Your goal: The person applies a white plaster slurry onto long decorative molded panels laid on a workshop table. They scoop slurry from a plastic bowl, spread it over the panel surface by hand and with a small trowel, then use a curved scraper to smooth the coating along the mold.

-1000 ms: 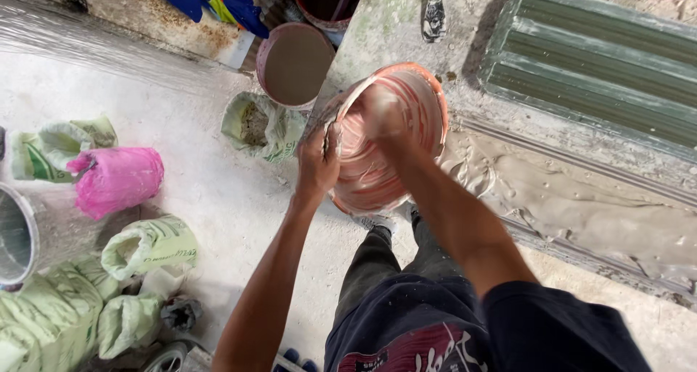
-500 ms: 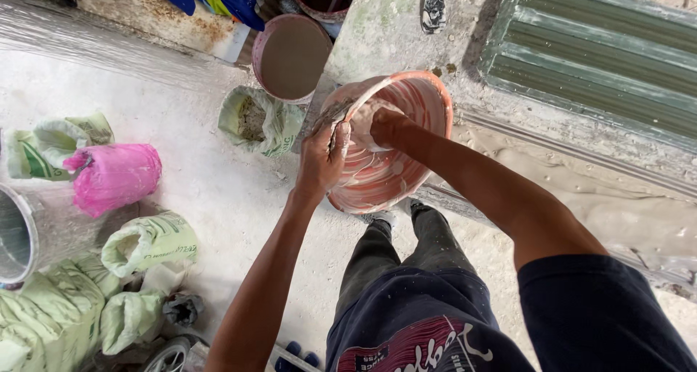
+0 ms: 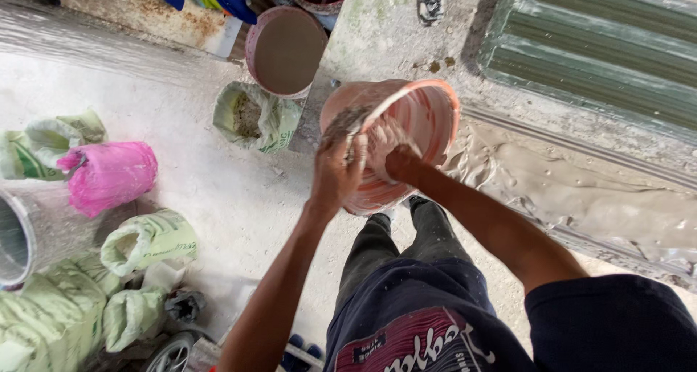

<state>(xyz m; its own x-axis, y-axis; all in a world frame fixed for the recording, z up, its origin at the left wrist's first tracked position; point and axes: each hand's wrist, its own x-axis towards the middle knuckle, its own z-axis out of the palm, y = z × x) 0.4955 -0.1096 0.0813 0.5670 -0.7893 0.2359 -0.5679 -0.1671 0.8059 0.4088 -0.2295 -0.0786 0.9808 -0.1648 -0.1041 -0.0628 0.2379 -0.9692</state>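
While left hand (image 3: pixel 337 172) grips orange bucket (image 3: pixel 428 107) rim, right hand (image 3: pixel 396 158) curled inside, green sacks (image 3: pixel 149 241) left

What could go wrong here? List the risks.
The orange bucket is tilted and gripped only at its rim by the left hand, so it might slip. The right hand scrapes inside it; wet mix could splatter onto the trousers or miss the wet grey slab.

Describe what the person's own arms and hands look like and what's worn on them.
Both forearms are bare. The right arm has a dark navy short sleeve at the upper arm. The left hand and right hand wear no gloves and are smeared with pale grey paste.
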